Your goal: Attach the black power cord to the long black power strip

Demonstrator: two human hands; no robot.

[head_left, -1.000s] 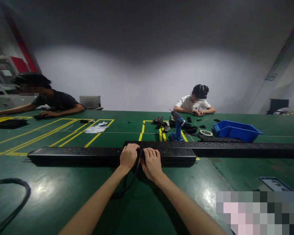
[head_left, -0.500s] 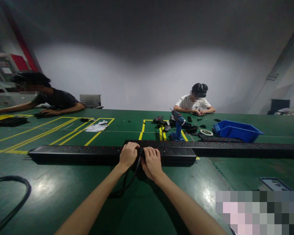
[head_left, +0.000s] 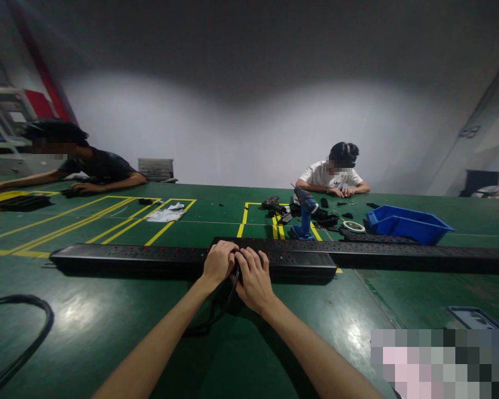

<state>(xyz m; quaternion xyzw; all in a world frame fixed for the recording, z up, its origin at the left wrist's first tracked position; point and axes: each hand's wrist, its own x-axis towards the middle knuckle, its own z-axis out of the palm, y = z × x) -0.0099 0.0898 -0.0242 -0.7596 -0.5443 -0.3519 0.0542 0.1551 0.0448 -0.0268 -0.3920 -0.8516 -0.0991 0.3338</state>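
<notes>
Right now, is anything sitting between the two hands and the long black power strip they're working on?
Nothing visible does. The left hand and right hand both rest directly on the near power strip, side by side. Only a black cable runs down between them toward the wearer, across the green table.

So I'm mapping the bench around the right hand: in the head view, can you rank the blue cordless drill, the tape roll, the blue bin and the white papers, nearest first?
From the right hand:
1. Blue cordless drill, standing just beyond it, slightly right.
2. Tape roll, farther right, lying flat.
3. White papers, beyond and to the left, and the blue bin, far right: too close to call.
</notes>
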